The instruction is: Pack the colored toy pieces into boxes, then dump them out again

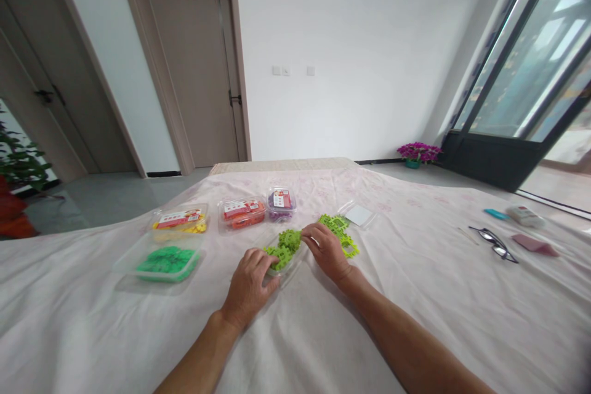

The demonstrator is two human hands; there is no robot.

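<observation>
A clear plastic box [290, 266] holding lime-green toothed plastic pieces [289, 239] lies on the cloth before me. At its left side is my left hand [252, 280], its fingers curled over the near pieces and its thumb by the box's near edge; it grips the box there. My right hand [325, 249] is at the right side of the box, fingers bent together with their tips beside the heap. Whatever is between those fingertips is hidden. More lime-green pieces [349, 247], joined in a flat openwork shape, lie just beyond and right of my right hand.
A tub of green pieces [168, 263] stands left. Behind are boxes of yellow [182, 221], orange-red [244, 214] and purple pieces [281, 202]. A clear lid [359, 214] lies behind the lime shape. Eyeglasses [496, 245] and a pink case [534, 244] lie far right.
</observation>
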